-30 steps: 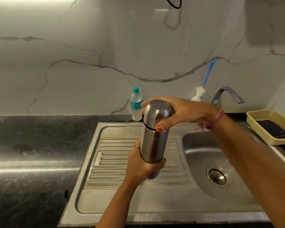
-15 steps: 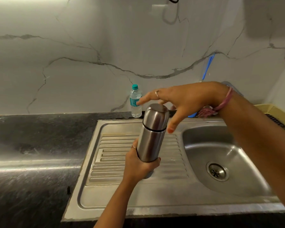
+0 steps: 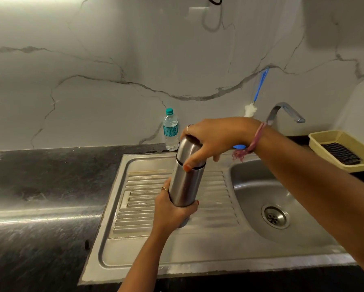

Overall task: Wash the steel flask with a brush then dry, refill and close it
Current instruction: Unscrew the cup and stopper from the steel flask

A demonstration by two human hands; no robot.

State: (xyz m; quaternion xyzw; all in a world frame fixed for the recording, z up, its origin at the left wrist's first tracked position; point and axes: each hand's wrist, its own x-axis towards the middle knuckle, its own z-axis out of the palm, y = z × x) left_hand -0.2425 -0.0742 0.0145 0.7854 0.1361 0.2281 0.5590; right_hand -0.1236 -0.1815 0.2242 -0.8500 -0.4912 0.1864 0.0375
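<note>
Back onto the cap comes the right hand [image 3: 215, 138]: half a second ago its fingers were spread loose above the flask, and now they curl over the domed steel cap [image 3: 188, 151], thumb tip pressed at the dark seam where cap meets body. Cylindrical brushed-steel flask [image 3: 185, 186] stands nearly upright, leaning a touch to the right at the top, held in the air above the ribbed drainboard [image 3: 134, 199] of the stainless steel sink unit [image 3: 197, 258]. Left hand [image 3: 173, 211] is wrapped around the flask's lower part, fingers curled behind it, thumb tip showing on the right side, 1 ring visible on a finger. Whether the flask's base touches the drainboard I cannot tell; the hand hides it.

Taking the flask as the landmark: behind it and slightly left, a small clear plastic water bottle with a teal cap [image 3: 171, 130] stands on the dark stone counter [image 3: 40, 186] against the white marble-veined wall. Behind and to the right, a blue-handled bottle brush with a white head [image 3: 259, 89] leans on that wall, and a curved steel tap [image 3: 285, 111] rises just beyond the right wrist, which wears a pink thread band [image 3: 255, 138]. Right of the flask lies the sink basin with its round drain [image 3: 274, 216]. Far right, a pale yellow plastic tray [image 3: 320, 138] holds a dark ribbed pad [image 3: 341, 153].
</note>
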